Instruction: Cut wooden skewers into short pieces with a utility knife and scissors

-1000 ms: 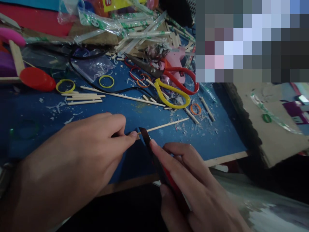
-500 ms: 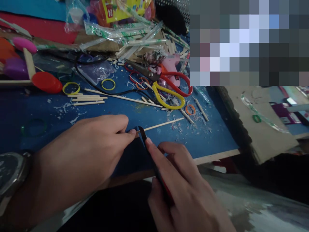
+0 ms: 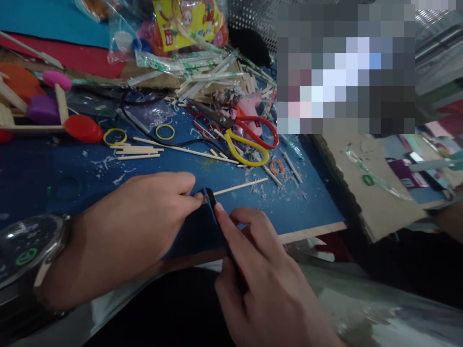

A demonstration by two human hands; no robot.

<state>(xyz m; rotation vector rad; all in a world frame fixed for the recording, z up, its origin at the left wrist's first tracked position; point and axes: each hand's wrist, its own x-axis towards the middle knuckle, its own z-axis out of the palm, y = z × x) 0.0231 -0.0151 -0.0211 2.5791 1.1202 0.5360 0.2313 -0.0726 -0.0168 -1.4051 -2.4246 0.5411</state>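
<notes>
My left hand (image 3: 133, 226) is closed, its fingertips pinning one end of a thin wooden stick (image 3: 242, 185) flat on the blue mat (image 3: 311, 202). My right hand (image 3: 264, 279) is wrapped round a utility knife (image 3: 220, 226) with a red body. Its index finger lies along the back of the dark blade, whose tip rests on the stick right beside my left fingertips. A watch (image 3: 29, 250) sits on my left wrist.
Scissors with one red and one yellow handle (image 3: 249, 140) lie behind the stick, by a pink glue gun (image 3: 253, 108). Cut sticks (image 3: 137, 152), rubber bands (image 3: 165, 131), shavings and a black cable litter the mat. Bagged straws and coloured caps pile at the back. Cardboard (image 3: 376, 193) lies to the right.
The view has tilted so the mat sits a little lower and left, and my watch has come into sight. Both hands keep their hold; the blade stays on the stick.
</notes>
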